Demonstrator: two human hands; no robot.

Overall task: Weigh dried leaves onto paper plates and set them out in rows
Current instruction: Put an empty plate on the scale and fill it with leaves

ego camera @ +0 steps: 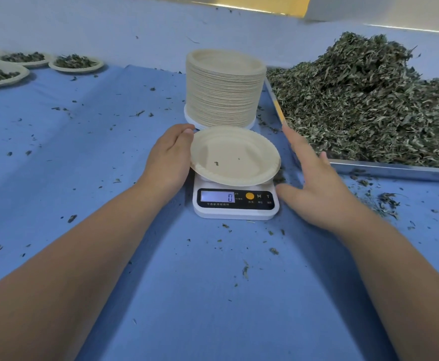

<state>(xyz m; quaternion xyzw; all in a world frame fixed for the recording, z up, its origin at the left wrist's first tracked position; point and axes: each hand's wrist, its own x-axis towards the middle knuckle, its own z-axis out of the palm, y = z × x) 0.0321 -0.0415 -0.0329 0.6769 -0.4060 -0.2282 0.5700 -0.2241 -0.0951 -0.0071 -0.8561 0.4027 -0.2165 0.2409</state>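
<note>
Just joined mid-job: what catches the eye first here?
The heap of dried leaves on the metal tray at right, and the tall stack of paper plates at centre back. In front, the left hand holds a near-empty plate at the white scale, which reads 0; the right hand is open beside it.

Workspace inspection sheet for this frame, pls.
Surface: blue cloth, flat, creased.
Job's things: empty plate tilted on scale, display reads 0; plate stack behind; leaf pile in metal tray, right; filled plates far left.
Clutter: loose leaf bits scattered across cloth.
Hands: left hand holds empty plate's rim; right hand beside scale, fingers straight, holding nothing.
Cables: nothing seen.
Surroundings: pale wall behind.
</note>
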